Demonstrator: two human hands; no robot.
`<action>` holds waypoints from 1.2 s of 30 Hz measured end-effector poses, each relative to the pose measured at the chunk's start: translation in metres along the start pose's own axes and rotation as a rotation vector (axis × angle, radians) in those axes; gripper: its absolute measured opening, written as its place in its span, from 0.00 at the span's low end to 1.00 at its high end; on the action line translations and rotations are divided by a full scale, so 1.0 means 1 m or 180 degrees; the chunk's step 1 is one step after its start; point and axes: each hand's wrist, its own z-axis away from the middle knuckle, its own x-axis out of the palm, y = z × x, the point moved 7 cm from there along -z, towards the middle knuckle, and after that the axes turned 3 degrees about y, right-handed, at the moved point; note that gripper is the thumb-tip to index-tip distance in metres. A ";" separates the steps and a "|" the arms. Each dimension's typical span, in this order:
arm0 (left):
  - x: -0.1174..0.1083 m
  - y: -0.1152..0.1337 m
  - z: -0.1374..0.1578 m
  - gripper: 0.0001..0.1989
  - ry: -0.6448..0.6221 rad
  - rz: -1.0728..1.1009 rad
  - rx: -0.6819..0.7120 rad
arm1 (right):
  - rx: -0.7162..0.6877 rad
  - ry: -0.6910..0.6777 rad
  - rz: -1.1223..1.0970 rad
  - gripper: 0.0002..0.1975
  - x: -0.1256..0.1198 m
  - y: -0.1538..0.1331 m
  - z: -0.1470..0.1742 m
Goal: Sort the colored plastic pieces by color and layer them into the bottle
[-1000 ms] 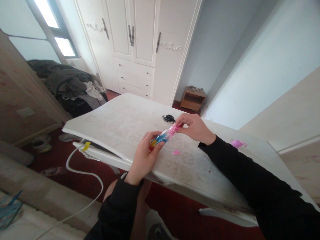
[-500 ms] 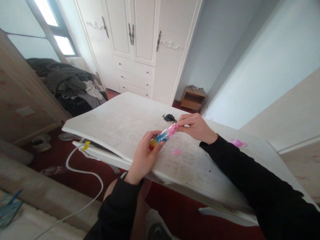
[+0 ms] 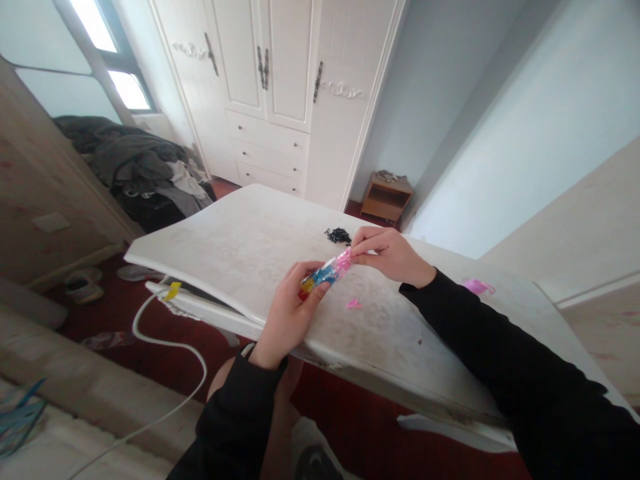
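My left hand is closed round the lower end of a slim clear plastic container filled with small pieces in red, yellow, blue and pink bands. It is held tilted above the white table. Thumb and fingers of my right hand pinch at the upper, pink end; whether a loose piece is between the fingertips is too small to tell. Just beyond lies a heap of small black loops. A little cluster of pink pieces rests on the tabletop below the container.
A pink object lies on the table beyond my right forearm. A white cable hangs by the table's left edge near a yellow tag. Behind stand a white wardrobe and a small wooden cabinet. Dark clothes are piled at left.
My right fingertips have shifted very slightly at the pink end of the container. The left hand and the things on the table look the same.
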 end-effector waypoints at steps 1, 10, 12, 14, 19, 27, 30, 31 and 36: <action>0.000 0.000 0.000 0.12 -0.0009 -0.0017 -0.0001 | -0.0043 -0.0066 -0.0010 0.06 0.000 0.001 0.000; 0.000 0.001 0.000 0.11 -0.0050 -0.0093 0.0018 | 0.0149 -0.1169 0.0236 0.17 0.013 0.001 0.004; 0.000 0.001 0.000 0.11 -0.0040 -0.0070 0.0024 | 0.0157 -0.1267 0.0334 0.18 0.014 -0.003 0.003; 0.000 0.000 0.000 0.11 -0.0021 -0.0039 0.0020 | 0.0115 -0.1267 0.0398 0.17 0.014 -0.007 0.002; 0.000 0.000 0.000 0.12 -0.0024 0.0025 -0.0035 | -0.0036 -0.0817 0.0422 0.10 0.008 -0.012 0.000; 0.000 -0.001 0.001 0.12 -0.0032 0.0058 -0.0049 | 0.0307 -0.0234 0.0188 0.03 -0.001 -0.007 0.002; 0.000 -0.002 0.001 0.12 -0.0043 0.0058 -0.0054 | 0.0364 -0.0142 0.0087 0.06 -0.003 -0.004 0.001; 0.000 -0.002 0.001 0.12 -0.0045 0.0059 -0.0055 | 0.0378 -0.0124 0.0080 0.07 -0.003 -0.002 0.001; -0.001 0.000 0.002 0.11 -0.0048 0.0036 -0.0029 | 0.0087 -0.0151 0.0151 0.06 -0.002 0.001 -0.001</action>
